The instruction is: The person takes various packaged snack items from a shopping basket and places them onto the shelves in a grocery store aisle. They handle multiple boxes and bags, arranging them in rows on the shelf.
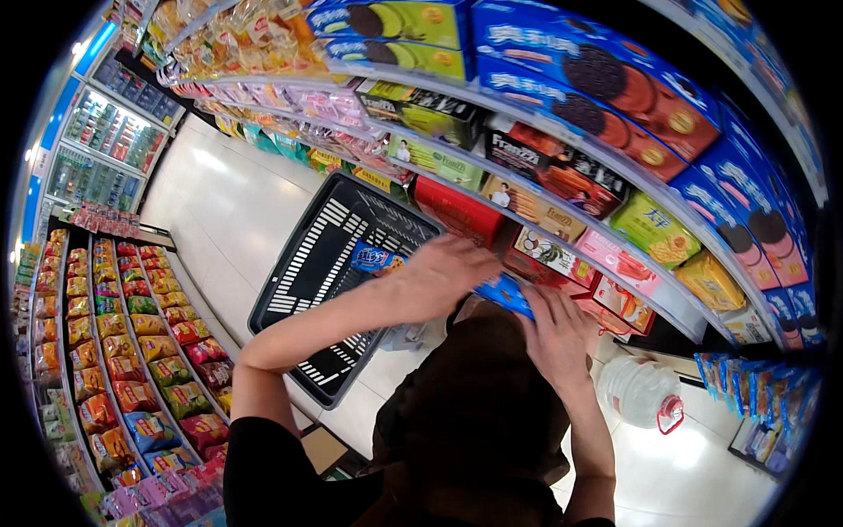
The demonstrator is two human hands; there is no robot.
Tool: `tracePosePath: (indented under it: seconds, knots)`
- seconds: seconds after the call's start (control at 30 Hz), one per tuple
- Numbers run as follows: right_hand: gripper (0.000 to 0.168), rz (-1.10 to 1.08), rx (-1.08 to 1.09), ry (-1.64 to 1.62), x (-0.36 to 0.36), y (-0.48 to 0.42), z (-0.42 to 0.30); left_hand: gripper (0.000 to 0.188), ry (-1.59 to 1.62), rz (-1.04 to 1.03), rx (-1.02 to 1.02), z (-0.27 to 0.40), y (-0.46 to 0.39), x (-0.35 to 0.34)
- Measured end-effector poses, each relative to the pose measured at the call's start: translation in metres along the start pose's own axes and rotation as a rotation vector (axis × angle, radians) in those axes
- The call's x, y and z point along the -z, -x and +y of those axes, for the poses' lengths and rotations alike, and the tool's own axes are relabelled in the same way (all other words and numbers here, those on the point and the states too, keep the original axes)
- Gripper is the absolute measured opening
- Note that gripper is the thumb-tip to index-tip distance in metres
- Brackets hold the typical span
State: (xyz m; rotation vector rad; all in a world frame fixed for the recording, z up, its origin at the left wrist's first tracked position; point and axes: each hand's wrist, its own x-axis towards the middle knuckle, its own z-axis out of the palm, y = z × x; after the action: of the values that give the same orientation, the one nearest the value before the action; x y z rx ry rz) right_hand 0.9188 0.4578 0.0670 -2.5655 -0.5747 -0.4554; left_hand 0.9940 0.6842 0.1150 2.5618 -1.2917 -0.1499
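My right hand (560,332) holds the right end of a narrow blue snack packet (504,295), its fingers bent over the wrapper. My left hand (451,273) is blurred by motion at the packet's other end; whether it grips the wrapper does not show. Left of the hands is a dark grey plastic shopping basket (263,296) with slotted walls. Inside it lies a blue packet of cookies (375,257), partly behind my left forearm. A dark cap or head covering hides the lower middle of the view.
Shelves of boxed biscuits (560,168) and bagged snacks curve across the top and right. Chip bags (135,395) fill racks at left, with glass-door drink coolers (99,155) beyond. A large clear water bottle (639,392) lies on the tiled floor at right.
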Motion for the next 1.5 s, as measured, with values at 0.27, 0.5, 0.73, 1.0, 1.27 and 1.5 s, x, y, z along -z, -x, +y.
tracePosePath:
  seconds: [0.27,0.5,0.73,1.0,1.27,1.5]
  knots:
    - [0.035,-0.063,0.322,-0.209,-0.104,-0.123,-0.082,0.047,-0.025,0.052,0.286,-0.106,0.118,0.059]
    - [0.031,-0.379,0.353,-0.240,-0.241,-0.149,-0.112,0.042,0.019,-0.093,0.513,-0.197,0.181,-0.014]
    - [0.031,-0.628,0.242,-0.166,-0.340,-0.134,-0.102,0.042,0.051,-0.107,0.487,-0.262,0.193,-0.132]
    - [0.063,-0.678,0.124,0.050,-0.379,-0.128,-0.078,0.045,0.181,-0.103,0.419,-0.291,0.161,-0.192]
    - [0.035,-0.553,0.234,-0.142,-0.327,-0.131,-0.085,0.028,0.129,-0.058,0.390,-0.322,0.183,-0.253]
    - [0.032,-0.295,0.265,-0.384,-0.221,-0.107,-0.068,0.041,0.105,-0.006,0.574,-0.259,0.149,-0.191]
